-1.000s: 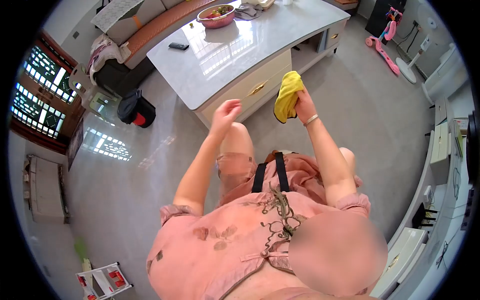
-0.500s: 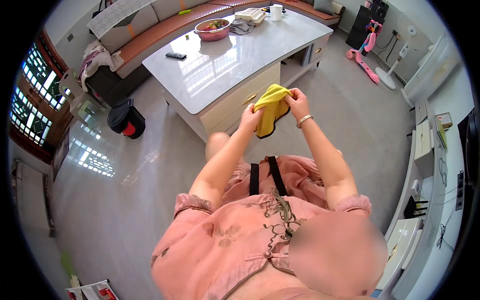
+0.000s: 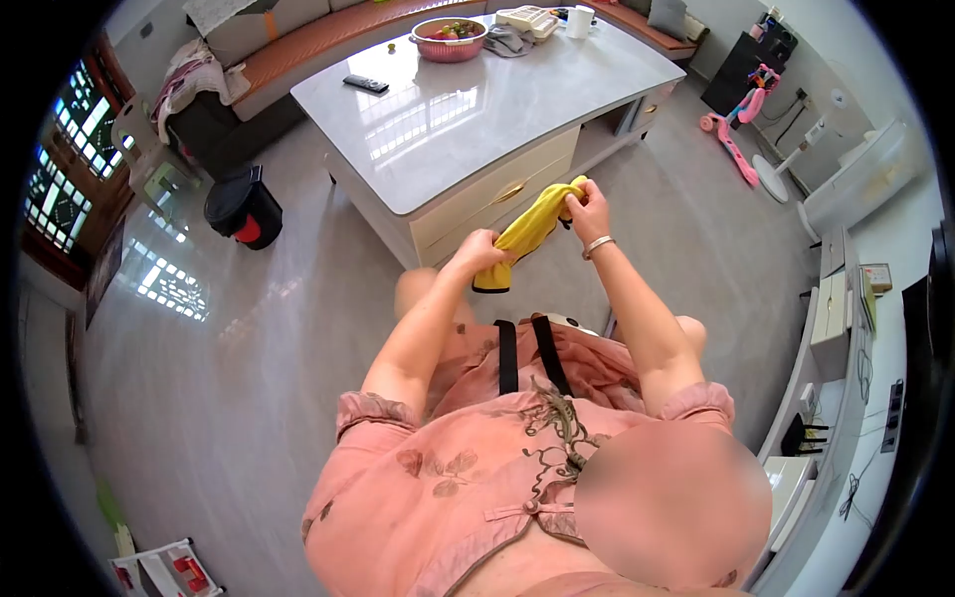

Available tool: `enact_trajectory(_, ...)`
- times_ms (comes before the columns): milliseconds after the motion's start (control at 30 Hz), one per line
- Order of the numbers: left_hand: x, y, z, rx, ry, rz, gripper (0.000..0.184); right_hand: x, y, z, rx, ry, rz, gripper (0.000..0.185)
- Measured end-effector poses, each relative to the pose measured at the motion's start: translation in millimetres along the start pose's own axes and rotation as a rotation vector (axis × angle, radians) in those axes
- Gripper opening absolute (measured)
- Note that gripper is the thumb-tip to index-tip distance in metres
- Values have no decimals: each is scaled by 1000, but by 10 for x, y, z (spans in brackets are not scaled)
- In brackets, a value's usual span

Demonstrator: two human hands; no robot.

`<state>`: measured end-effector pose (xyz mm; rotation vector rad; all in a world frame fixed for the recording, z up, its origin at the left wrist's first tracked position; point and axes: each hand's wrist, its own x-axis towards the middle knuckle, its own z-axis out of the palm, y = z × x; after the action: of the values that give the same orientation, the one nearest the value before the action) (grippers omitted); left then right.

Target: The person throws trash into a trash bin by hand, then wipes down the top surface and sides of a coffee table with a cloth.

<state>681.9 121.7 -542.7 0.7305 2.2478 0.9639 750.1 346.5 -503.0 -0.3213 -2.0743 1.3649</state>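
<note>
A yellow cloth with a dark edge is stretched slantwise between my two hands, in front of the coffee table's drawers. My left hand is closed on its lower left end, and a dark-edged corner hangs below the fingers. My right hand, with a bracelet at the wrist, pinches the upper right end. Both hands are above the floor and my knees, apart from the table.
The grey-white coffee table holds a remote, a pink basket of fruit, a grey cloth and a white cup. A black bin stands left, a pink scooter and white fan right.
My left hand has come over and taken hold of the cloth, which my right hand alone held at first. Since then the hands have moved apart, pulling the cloth longer and narrower.
</note>
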Motion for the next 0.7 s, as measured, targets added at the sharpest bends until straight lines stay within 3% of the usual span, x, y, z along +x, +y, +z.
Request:
enact_trajectory(133,-17,-136,44,-130,-96,48,52,56,3,-16,54,-16,-132,13)
enact_trajectory(200,115,-301,142,-1020,-140,-73,46,103,70,-65,148,20,-100,14)
enact_trajectory(267,-6,-130,16,-1127,-90,-50,36,148,384,-105,192,26,-43,15)
enact_trajectory(333,-108,-59,-27,-159,333,60,27,69,718,-96,144,53,61,17)
enact_trajectory(367,-148,-55,71,202,718,222,20,2,814,-82,150,44,109,18)
enact_trajectory(400,-190,-41,88,213,715,210,20,-67,836,-56,162,39,119,18)
enact_trajectory(467,-262,2,44,196,918,157,22,-138,831,63,114,96,134,16)
enact_trajectory(533,-239,-166,98,72,984,64,22,-148,678,236,88,98,146,15)
enact_trajectory(600,-140,-431,171,-476,1224,-114,21,-146,575,465,262,48,163,13)
enact_trajectory(633,-282,-250,159,-876,1128,-48,18,-144,529,586,265,31,177,15)
enact_trajectory(700,-246,-319,180,-944,1192,20,17,-146,394,883,437,42,160,23)
